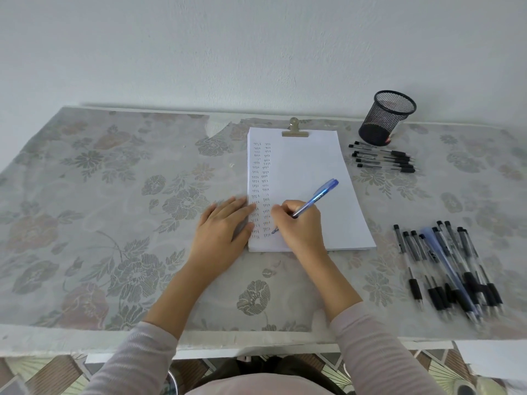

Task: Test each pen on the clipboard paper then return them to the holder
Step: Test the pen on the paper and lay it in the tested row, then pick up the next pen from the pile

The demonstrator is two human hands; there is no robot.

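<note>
White paper (pixel 308 172) lies under a metal clip (pixel 295 132) on the clipboard at the table's middle. Two columns of small pen marks run down its left side. My right hand (pixel 299 223) grips a blue pen (pixel 316 198), with the tip on the paper near the bottom of the second column. My left hand (pixel 225 223) lies flat, its fingertips pressing the paper's left edge. A black mesh holder (pixel 386 118) stands at the back right. Several black pens (pixel 385 159) lie in a row below the holder.
A larger heap of several black pens and a blue cap (pixel 450 266) lies at the right, near the table's front edge. A floral cloth (pixel 114 209) covers the table. A white wall stands right behind it.
</note>
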